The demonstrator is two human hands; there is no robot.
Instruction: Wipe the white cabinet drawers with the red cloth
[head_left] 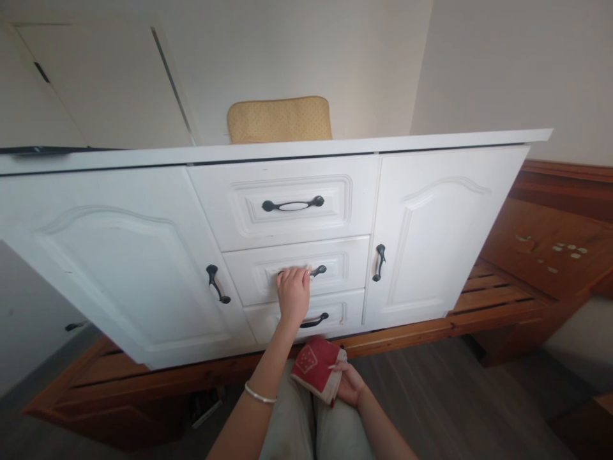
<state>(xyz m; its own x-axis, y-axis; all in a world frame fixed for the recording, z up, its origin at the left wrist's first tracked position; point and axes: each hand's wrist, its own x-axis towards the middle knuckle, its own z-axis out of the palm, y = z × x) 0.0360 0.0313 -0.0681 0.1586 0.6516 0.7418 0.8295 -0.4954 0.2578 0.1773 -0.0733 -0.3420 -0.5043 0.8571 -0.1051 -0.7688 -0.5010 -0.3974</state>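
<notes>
My left hand (294, 292), with a pale bangle on its wrist, is closed around the left part of the dark handle (318, 271) on the middle drawer (345, 268). The right end of that handle shows past my fingers. Low over my lap, my right hand (352, 385) grips a folded red and off-white cloth (316, 364) by its right edge. Above my left hand is the top drawer (282, 228) with its own handle (293, 204). Just below it, my wrist partly covers the bottom drawer (353, 310) and its handle (315, 321). All three drawers appear closed.
The white cabinet has a left door (115, 275) and a right door (431, 236), both closed. It rests on a slatted wooden frame (502, 297). A yellow padded backrest (280, 120) rises behind the cabinet top. A dark flat object (38, 151) lies at the top left.
</notes>
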